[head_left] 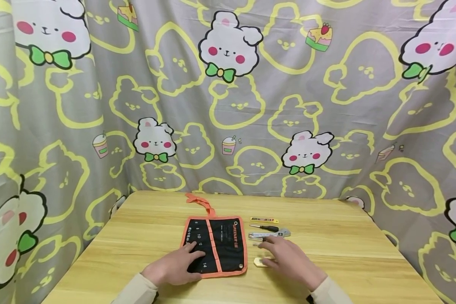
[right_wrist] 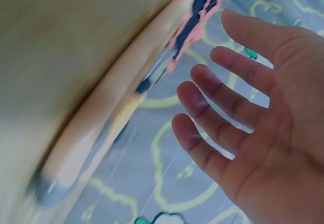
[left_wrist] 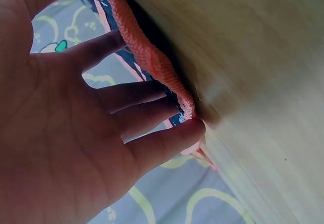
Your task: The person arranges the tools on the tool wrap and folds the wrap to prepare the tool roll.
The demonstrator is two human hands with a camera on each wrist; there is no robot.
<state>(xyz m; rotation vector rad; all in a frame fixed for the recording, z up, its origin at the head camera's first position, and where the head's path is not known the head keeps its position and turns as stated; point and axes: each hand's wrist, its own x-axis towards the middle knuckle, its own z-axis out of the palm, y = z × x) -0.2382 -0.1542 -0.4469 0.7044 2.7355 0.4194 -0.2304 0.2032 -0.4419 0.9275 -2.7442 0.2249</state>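
One black fabric tool pouch with orange trim lies flat on the light wood-grain counter, left of the loose tools. White numbers mark its left part, white and orange print its right, and an orange fabric tie trails from its far edge. The left hand rests on the pouch's near left part, fingers spread and gripping nothing.

To the right, a small column runs from far to near: a flat yellow strip with a dark and red label, a black-handled screwdriver, a silver metal adjustable wrench, a thin metal piece mostly hidden, and a pale yellow elongated object. The right hand hovers by the near ones, fingers wide and holding nothing; its wrist view shows a gap.

Behind hangs a grey curtain with yellow outlined figures.
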